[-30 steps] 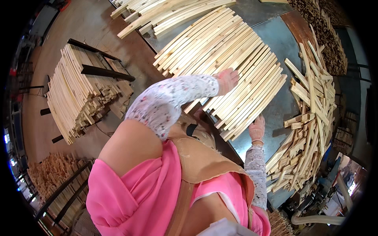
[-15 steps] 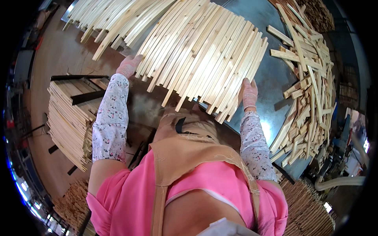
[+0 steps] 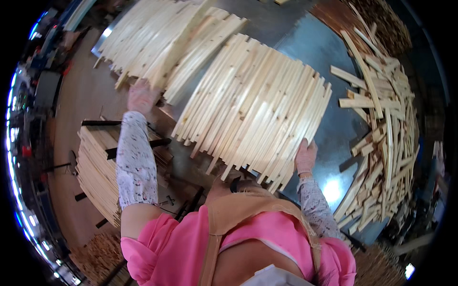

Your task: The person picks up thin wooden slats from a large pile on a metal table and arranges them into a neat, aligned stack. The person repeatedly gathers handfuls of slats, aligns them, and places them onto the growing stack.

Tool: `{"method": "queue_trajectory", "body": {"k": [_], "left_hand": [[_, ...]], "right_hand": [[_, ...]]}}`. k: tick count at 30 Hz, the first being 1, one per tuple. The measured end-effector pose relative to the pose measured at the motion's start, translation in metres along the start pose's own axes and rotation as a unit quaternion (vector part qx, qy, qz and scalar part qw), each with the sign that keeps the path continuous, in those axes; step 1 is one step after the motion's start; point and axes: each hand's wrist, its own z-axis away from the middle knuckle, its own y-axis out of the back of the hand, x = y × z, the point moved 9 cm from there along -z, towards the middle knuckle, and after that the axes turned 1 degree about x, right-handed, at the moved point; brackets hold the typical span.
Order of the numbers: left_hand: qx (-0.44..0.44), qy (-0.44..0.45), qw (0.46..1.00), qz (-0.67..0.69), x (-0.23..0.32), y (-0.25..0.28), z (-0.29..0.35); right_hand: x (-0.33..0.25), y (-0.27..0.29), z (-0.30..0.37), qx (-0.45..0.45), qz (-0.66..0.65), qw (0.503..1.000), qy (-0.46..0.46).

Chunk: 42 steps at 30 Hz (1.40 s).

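Pale wooden strips (image 3: 253, 109) lie side by side in a slanted row in front of me, their near ends uneven. My right hand (image 3: 306, 156), in a pink knit glove, is closed at the near right edge of this row, against the outermost strip. Farther left lies a second batch of wooden strips (image 3: 138, 40). My left hand (image 3: 142, 96), gloved too and a little blurred, is closed around the near end of a wooden strip (image 3: 179, 45) that lies slantwise over this batch. Part of its fingers is hidden by the wood.
The strips lie on a grey metal tabletop (image 3: 305, 52). A heap of loose wood offcuts (image 3: 381, 157) covers its right side. Down to the left, a stack of boards (image 3: 98, 169) sits between black bars (image 3: 138, 148). More stacked wood (image 3: 100, 255) stands at the lower left.
My left hand has left the front row's left edge and moved to the left batch, onto a strip. My right hand stays at the row's right edge. The view has shifted.
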Motion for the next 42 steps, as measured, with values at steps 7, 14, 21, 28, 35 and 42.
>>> {"method": "queue_trajectory", "body": {"k": [7,14,21,28,35,42], "left_hand": [[-0.169,0.072,0.962,0.204,-0.051,-0.087,-0.022],[-0.048,0.064,0.950,0.301,-0.039,-0.082,-0.015],[-0.086,0.111,0.967,0.214,0.004,-0.039,-0.036],[-0.226,0.142,0.950,0.161,0.023,-0.018,-0.038],[-0.222,0.134,0.942,0.213,0.018,-0.019,-0.041],[-0.210,0.114,0.955,0.173,0.020,-0.030,-0.046]], "right_hand": [[-0.009,0.004,-0.003,0.000,-0.018,1.000,0.015],[-0.039,0.005,0.004,-0.028,-0.039,0.998,-0.040],[-0.049,-0.041,0.006,0.026,-0.082,0.986,-0.141],[-0.071,-0.032,0.015,0.031,-0.033,0.986,-0.160],[-0.057,-0.035,0.007,0.013,0.074,0.982,-0.173],[-0.134,-0.007,-0.009,0.082,0.285,0.954,0.046]]}}
